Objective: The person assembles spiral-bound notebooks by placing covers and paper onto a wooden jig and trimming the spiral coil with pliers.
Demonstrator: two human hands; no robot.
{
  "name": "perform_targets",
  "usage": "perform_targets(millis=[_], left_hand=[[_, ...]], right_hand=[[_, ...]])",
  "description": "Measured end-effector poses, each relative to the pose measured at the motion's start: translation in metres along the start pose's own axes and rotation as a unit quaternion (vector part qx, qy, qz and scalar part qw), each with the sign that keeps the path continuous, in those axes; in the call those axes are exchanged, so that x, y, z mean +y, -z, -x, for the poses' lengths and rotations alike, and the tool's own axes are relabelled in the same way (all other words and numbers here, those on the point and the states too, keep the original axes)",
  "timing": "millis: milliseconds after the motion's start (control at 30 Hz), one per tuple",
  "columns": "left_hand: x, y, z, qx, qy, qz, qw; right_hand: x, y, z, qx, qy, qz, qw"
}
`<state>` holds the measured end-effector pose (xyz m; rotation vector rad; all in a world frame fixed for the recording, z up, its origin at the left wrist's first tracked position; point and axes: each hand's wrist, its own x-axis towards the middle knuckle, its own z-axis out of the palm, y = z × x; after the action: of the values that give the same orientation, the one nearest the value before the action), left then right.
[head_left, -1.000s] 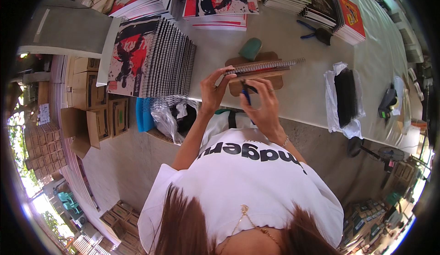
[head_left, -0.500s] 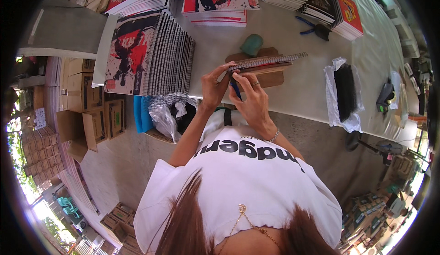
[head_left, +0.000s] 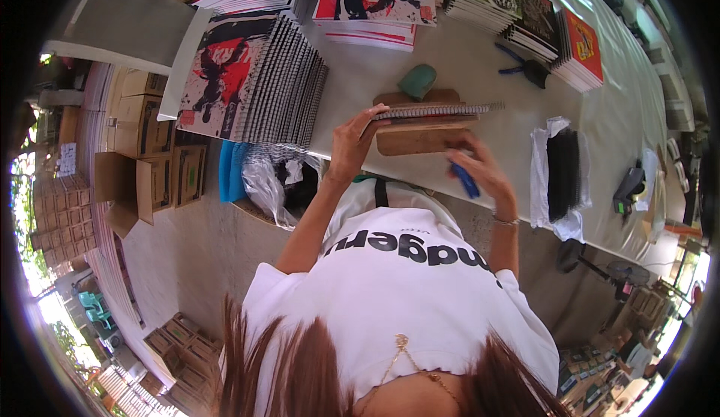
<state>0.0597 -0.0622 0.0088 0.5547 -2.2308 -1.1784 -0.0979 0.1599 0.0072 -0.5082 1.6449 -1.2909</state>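
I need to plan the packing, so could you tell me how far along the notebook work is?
Done, it seems: a row of spiral notebooks stands on the table. In hand: the left hand holds one spiral notebook over a wooden block; the right hand holds a blue tool. How many remain is not visible.

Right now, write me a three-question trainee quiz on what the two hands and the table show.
1. True or false: the left hand grips the spiral-bound notebook at its end.
2. What does the right hand hold? A) a blue tool B) a green block C) a black bundle
3. Fill in: the notebook is held just over a brown ___ board on the table.

Key
1. True.
2. A: the blue tool sticks out of the fingers; the green block lies farther back, and the black bundle lies in a white wrapper to the right.
3. Wooden.
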Motion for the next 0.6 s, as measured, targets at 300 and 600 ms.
perform_targets(millis=[300,600], left_hand=[[0.017,0.006,0.004,0.035,0.021,0.052,0.998],[0.125,0.101,-0.032,0.129,-0.07,-0.097,0.984]], right_hand=[[0.014,0.12,0.002,0.334,0.116,0.25,0.901],[-0.191,0.034,-0.024,0.266,0.498,0.348,0.748]])
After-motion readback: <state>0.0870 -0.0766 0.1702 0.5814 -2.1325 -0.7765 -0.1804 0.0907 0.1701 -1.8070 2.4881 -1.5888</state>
